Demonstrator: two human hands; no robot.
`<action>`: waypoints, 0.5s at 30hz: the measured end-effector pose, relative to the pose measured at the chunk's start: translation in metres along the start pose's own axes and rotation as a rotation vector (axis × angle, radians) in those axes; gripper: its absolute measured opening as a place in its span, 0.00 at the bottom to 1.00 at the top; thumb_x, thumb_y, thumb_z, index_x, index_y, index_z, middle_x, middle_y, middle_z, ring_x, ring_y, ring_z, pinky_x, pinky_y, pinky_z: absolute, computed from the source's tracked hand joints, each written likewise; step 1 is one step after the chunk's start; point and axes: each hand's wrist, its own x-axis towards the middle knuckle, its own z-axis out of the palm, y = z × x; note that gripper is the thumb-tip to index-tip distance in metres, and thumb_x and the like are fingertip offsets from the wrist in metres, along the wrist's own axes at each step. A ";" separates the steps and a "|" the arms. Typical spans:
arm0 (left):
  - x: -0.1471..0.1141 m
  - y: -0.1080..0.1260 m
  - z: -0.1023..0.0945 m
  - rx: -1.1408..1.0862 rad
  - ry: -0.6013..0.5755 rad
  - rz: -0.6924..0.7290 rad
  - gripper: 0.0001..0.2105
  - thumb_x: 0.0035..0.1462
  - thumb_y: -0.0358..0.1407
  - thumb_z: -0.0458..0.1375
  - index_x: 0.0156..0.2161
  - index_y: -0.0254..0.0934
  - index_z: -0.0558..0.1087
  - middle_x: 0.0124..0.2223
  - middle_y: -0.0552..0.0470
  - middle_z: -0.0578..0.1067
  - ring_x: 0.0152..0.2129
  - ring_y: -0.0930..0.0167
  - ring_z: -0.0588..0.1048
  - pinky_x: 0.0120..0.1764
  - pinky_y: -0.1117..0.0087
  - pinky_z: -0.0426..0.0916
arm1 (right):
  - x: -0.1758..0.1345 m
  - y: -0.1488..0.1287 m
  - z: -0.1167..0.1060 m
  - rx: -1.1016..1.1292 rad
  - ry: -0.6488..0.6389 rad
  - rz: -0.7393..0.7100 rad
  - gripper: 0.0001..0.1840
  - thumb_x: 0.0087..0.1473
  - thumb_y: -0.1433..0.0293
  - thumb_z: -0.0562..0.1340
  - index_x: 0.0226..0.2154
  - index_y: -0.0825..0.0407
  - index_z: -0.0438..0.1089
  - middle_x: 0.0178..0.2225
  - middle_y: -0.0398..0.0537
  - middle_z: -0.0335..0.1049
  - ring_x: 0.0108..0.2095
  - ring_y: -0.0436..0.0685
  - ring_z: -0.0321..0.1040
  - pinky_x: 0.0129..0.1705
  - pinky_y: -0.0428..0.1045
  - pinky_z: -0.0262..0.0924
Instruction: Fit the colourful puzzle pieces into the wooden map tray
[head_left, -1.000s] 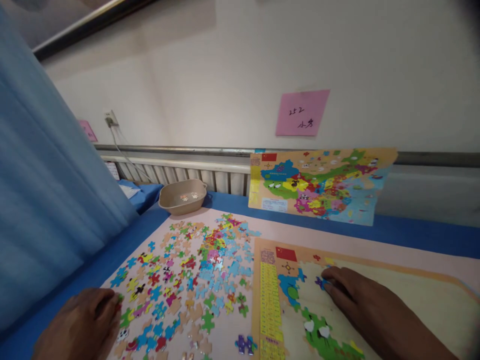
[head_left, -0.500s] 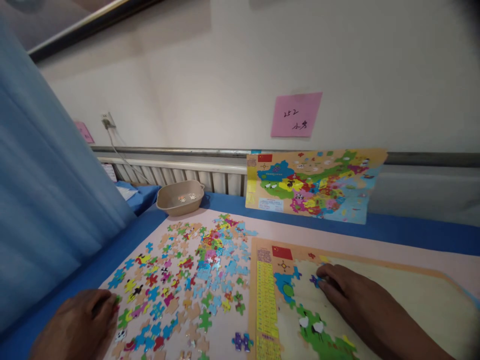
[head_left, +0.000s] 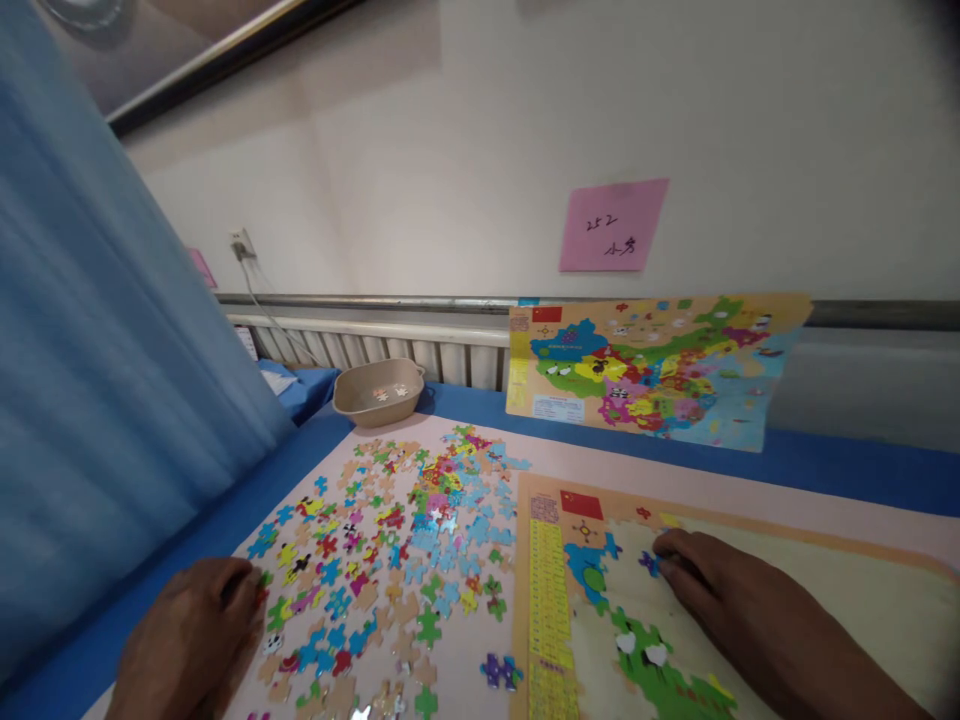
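Note:
My right hand (head_left: 724, 590) is over the puzzle board (head_left: 551, 590), fingertips pinched on a purple-blue puzzle piece (head_left: 648, 563). Part of that piece is hidden under the fingers. Fitted on the board are a blue section (head_left: 585, 572) and a green section (head_left: 637, 650) with white sheep. My left hand (head_left: 187, 635) rests at the left side of the loose puzzle pieces (head_left: 364, 575), its fingers curled beside a small red and green piece (head_left: 262, 587). What lies inside those fingers is hidden. A joined purple pair of pieces (head_left: 501, 671) lies just left of the board.
A printed reference map (head_left: 645, 370) leans against the wall behind the board. Beyond the loose pieces stands a tan basin (head_left: 379, 395) with a few pieces inside. On the left hangs a blue curtain (head_left: 127, 400). A pink note (head_left: 615, 225) is stuck on the wall.
The whole view has shifted, so everything sits slightly farther right. My right hand keeps its pinch on the puzzle piece over the board; my left hand stays curled beside the loose pieces.

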 end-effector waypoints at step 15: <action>-0.006 0.011 -0.013 -0.050 0.011 -0.024 0.22 0.62 0.48 0.48 0.39 0.43 0.83 0.47 0.45 0.83 0.48 0.54 0.77 0.49 0.56 0.70 | 0.001 -0.004 -0.002 -0.021 -0.035 0.021 0.22 0.62 0.57 0.49 0.41 0.47 0.75 0.45 0.56 0.80 0.44 0.69 0.77 0.44 0.61 0.68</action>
